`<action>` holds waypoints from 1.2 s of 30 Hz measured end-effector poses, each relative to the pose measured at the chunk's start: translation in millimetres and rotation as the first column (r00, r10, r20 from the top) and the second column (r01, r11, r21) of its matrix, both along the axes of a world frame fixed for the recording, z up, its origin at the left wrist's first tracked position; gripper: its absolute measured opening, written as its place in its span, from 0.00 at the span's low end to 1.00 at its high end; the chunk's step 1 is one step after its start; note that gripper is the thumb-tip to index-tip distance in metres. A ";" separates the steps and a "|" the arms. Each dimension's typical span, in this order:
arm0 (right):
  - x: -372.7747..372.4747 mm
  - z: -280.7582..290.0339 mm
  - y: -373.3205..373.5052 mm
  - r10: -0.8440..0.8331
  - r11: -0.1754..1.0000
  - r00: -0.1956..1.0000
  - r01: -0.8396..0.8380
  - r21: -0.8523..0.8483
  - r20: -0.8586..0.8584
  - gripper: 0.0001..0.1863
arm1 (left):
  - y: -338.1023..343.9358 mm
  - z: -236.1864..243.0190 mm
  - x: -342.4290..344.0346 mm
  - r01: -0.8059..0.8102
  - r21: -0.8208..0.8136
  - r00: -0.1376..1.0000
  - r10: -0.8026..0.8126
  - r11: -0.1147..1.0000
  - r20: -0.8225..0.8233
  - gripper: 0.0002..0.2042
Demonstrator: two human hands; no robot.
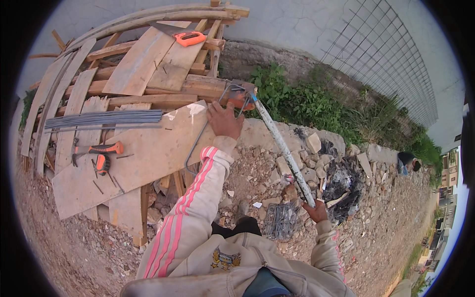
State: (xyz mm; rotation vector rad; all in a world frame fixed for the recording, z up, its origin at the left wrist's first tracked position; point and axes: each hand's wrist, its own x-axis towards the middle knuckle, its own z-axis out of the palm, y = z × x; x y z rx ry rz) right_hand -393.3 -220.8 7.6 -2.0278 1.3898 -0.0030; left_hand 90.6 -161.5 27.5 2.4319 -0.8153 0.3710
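Note:
My right hand [315,211] is wrapped round the lower end of a long white-painted metal pipe [281,141], worn and dark in patches. The pipe slants up and left to a reddish bending jig [239,97] on the end of a timber beam. A thin steel rod [193,147], bent into an angular loop, runs through the jig and under my left hand [225,121]. That hand presses the rod down at the corner of a plywood board [143,153], its fingers curled over it. Part of the rod is hidden beneath the palm.
On the boards lie a claw hammer [99,148], a tape measure [102,164], loose nails, a bundle of steel rods [106,118] and an orange-handled handsaw [188,38]. Wire mesh [386,59] leans on the wall. Rubble, charred ash [344,185] and stacked wire loops [280,220] cover the ground.

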 end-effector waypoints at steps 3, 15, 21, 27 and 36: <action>3.9 16.6 13.2 0.035 0.998 0.999 -0.034 -0.049 0.017 0.26 | -0.4 -0.5 1.2 0.004 0.016 0.999 -0.004 1.000 -0.032 0.29; 8.8 125.8 57.8 -0.094 0.969 0.988 0.063 0.239 0.119 0.22 | 2.3 2.3 1.8 0.062 0.012 0.990 -0.060 0.998 -0.126 0.31; 20.8 67.2 113.9 0.004 0.991 0.999 0.001 -0.136 0.042 0.24 | 0.9 0.8 0.2 0.057 -0.025 0.988 -0.060 0.998 -0.141 0.29; 24.1 39.4 129.7 -0.008 0.987 0.997 0.021 -0.162 0.082 0.25 | 2.5 -1.4 3.3 0.037 -0.015 0.991 -0.038 0.999 -0.125 0.28; 3.6 42.5 70.5 -0.232 0.904 0.947 0.126 0.409 0.222 0.19 | 2.8 3.3 3.7 0.051 0.021 0.991 -0.048 0.998 -0.126 0.29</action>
